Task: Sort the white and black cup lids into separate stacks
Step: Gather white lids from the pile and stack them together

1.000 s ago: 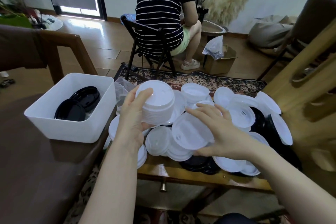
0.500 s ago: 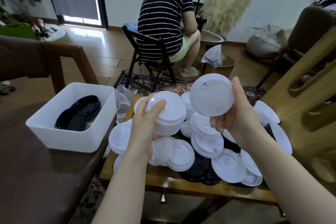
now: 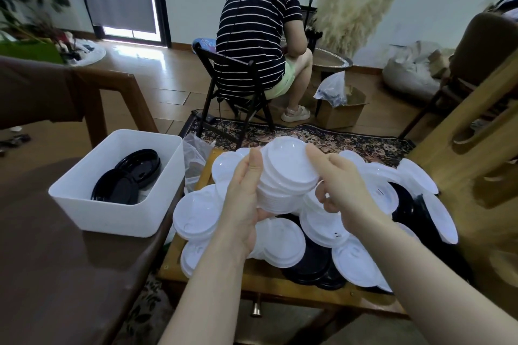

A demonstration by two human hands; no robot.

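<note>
I hold a stack of white lids in the air above the low wooden table. My left hand grips the stack from its left side and below. My right hand holds the topmost lid at its right rim, thumb on top. Below, several loose white lids lie heaped on the table, with black lids under and between them. A white bin at left holds black lids.
A person in a striped shirt sits on a folding chair beyond the table, back turned. A patterned rug, a cardboard box and a wooden chair frame at right surround the table. The bin stands on a dark brown surface.
My right hand lifted one white lid off the table pile, raised it, then brought it down onto the stack in my left hand. The stack has shifted slightly right.
</note>
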